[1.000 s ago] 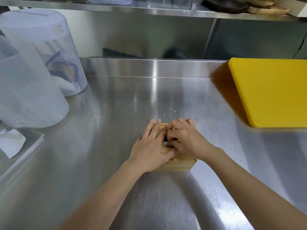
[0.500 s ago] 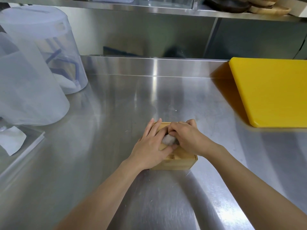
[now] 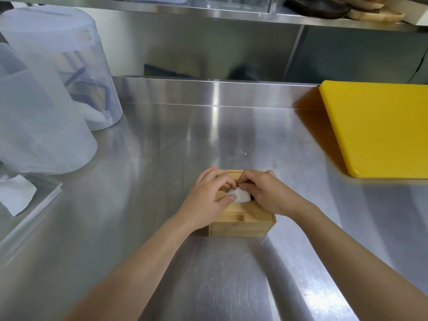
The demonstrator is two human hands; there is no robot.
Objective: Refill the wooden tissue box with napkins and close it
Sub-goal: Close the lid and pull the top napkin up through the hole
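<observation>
The wooden tissue box (image 3: pixel 240 224) stands on the steel counter, low in the middle of the view, with its lid on. A white napkin (image 3: pixel 240 196) bulges up through the oval hole in the lid. My left hand (image 3: pixel 206 200) lies on the left half of the lid, thumb and fingertips touching the napkin. My right hand (image 3: pixel 266 193) rests on the right half, its fingertips pinching the napkin's top edge. Both hands hide most of the lid.
A yellow cutting board (image 3: pixel 379 128) lies at the right. Two translucent plastic containers (image 3: pixel 41 107) stand at the left, with a loose white napkin (image 3: pixel 16 195) on a clear tray below them. A steel shelf runs overhead at the back.
The napkin has come up through the lid's hole and shows more white. My fingers have shifted from lying flat on the lid to pinching the napkin.
</observation>
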